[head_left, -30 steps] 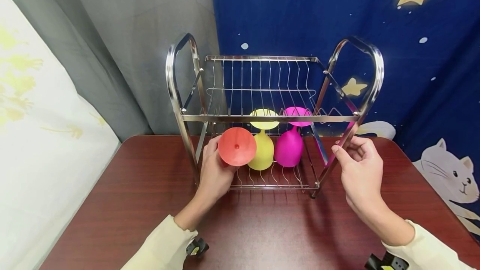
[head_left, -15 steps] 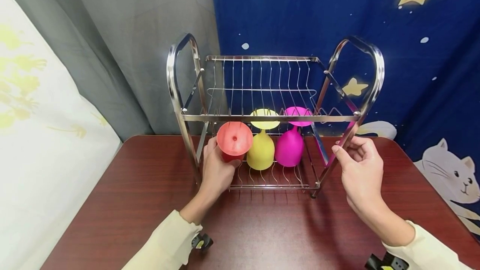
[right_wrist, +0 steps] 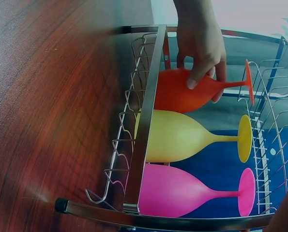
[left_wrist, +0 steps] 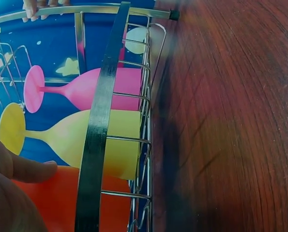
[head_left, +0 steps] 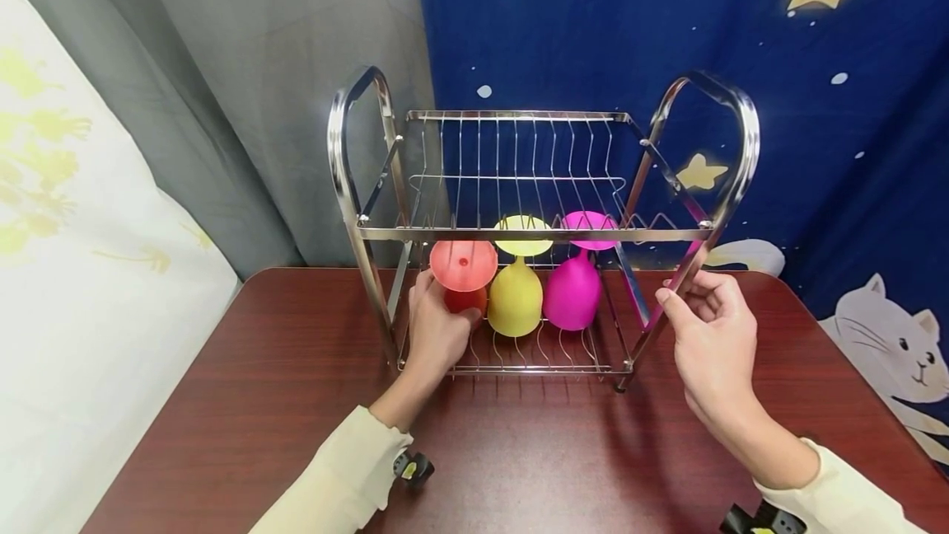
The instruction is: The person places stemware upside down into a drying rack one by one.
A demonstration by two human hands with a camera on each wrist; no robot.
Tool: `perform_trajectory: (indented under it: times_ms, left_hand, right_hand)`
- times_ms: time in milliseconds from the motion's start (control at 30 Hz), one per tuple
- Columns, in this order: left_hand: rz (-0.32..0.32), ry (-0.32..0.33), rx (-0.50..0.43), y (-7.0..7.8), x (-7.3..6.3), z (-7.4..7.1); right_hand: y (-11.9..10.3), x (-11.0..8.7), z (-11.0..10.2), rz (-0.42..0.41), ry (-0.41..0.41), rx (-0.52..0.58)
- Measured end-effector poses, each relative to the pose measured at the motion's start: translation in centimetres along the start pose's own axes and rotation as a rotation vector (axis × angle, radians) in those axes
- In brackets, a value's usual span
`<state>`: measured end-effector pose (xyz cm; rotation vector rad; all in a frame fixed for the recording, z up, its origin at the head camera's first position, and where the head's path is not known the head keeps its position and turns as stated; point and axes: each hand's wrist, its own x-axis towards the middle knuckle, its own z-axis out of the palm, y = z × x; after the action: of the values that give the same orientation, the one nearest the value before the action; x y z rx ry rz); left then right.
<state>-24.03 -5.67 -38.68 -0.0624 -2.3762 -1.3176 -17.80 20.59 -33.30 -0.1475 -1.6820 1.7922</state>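
Observation:
My left hand [head_left: 437, 332] grips the bowl of a red wine goblet [head_left: 464, 266], which is upside down in the lower tier of a chrome dish rack [head_left: 534, 234]. Thumb and fingers lie on either side of the bowl in the right wrist view, where the goblet's rim [right_wrist: 163, 92] is low behind the front bar. Beside it stand a yellow goblet [head_left: 515, 299] and a magenta goblet [head_left: 572, 293], both inverted, feet up. With thumb and fingers, my right hand [head_left: 715, 344] holds the rack's right front leg [head_left: 678, 278].
The rack's upper wire tier [head_left: 519, 147] sits above the goblets, its front bar crossing over them. Curved side handles [head_left: 745, 138] rise at both ends. Under the rack is a reddish-brown wooden table [head_left: 519, 443]. A blue curtain [head_left: 563, 23] and a grey curtain [head_left: 296, 64] hang behind.
My left hand has moved the red goblet down and back into the lower tier, left of the yellow one. The right hand keeps its place on the rack leg.

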Motion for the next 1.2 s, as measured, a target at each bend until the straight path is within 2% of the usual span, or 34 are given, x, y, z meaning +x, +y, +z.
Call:
perform_trajectory:
  times_ms: [233, 500, 667, 1200]
  left_hand:
    - [-0.022, 0.011, 0.014, -0.4, 0.1, 0.2]
    - [-0.085, 0.010, -0.025, -0.5, 0.3, 0.2]
    - [-0.118, 0.005, -0.058, -0.6, 0.4, 0.1]
    - [-0.134, -0.015, -0.097, -1.1, 0.5, 0.3]
  right_hand:
    - [0.0, -0.2, 0.0, 0.003, 0.000, 0.004]
    - [0.0, -0.4, 0.1, -0.012, 0.007, 0.002]
    - [0.1, -0.5, 0.1, -0.022, 0.011, 0.043]
    - [0.0, -0.5, 0.3, -0.014, 0.009, -0.013]
